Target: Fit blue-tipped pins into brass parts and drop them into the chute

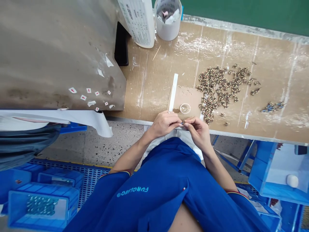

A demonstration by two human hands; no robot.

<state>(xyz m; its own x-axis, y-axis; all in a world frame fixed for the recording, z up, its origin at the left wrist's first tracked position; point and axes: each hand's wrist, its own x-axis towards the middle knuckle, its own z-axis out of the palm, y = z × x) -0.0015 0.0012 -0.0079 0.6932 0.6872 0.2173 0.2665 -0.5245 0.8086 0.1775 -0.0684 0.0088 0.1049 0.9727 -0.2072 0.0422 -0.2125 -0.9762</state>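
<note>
My left hand [164, 123] and my right hand [200, 130] meet at the front edge of the table, fingertips pinched together. Between them is a small brass-coloured part [183, 122], with a bit of blue beside it; its exact kind is too small to make out. Just beyond the fingers lies a round clear dish [185, 108] with a pale thread-like piece in it. A white strip [173, 92] runs away from my left hand. Past my right hand spreads a heap of small brass-and-dark parts [212, 80].
A small group of blue-tipped parts [272, 107] lies at the right. At the back stand a white bottle [141, 24] and a tub [168, 30] holding scraps. A phone-like black object [121, 48] rests beside a metal surface [60, 58]. Blue bins [257, 170] stand below the table.
</note>
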